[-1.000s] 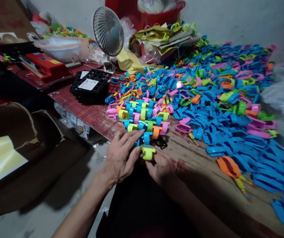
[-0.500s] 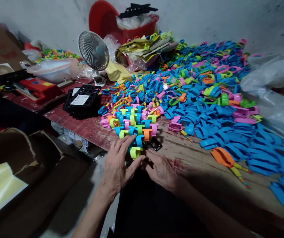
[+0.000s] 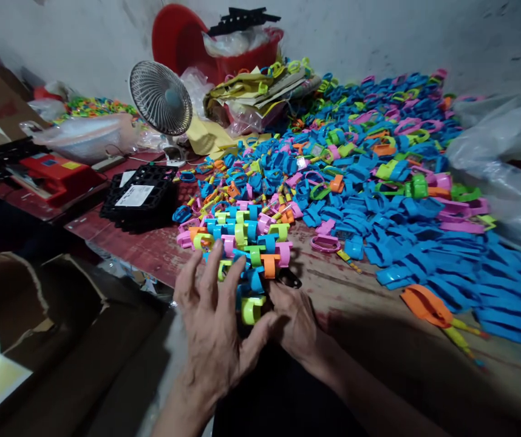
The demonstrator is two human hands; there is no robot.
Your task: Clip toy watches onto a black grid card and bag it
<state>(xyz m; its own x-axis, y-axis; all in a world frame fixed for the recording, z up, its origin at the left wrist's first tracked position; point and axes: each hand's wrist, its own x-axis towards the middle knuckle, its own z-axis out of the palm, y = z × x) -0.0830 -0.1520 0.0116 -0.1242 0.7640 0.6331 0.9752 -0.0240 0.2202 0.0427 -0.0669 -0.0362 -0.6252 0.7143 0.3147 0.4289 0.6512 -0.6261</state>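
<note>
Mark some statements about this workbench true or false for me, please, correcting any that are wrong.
1. The left hand has its fingers spread at the rows of coloured pieces. True.
2. The right hand is inside the open cardboard box. False: it is beside the lime-green piece at the near end of the rows.
3. The fan stands beyond the stack of black trays. True.
4. Most pieces in the large pile are pink. False: most are blue.
5. The orange band lies to the right of both hands. True.
</note>
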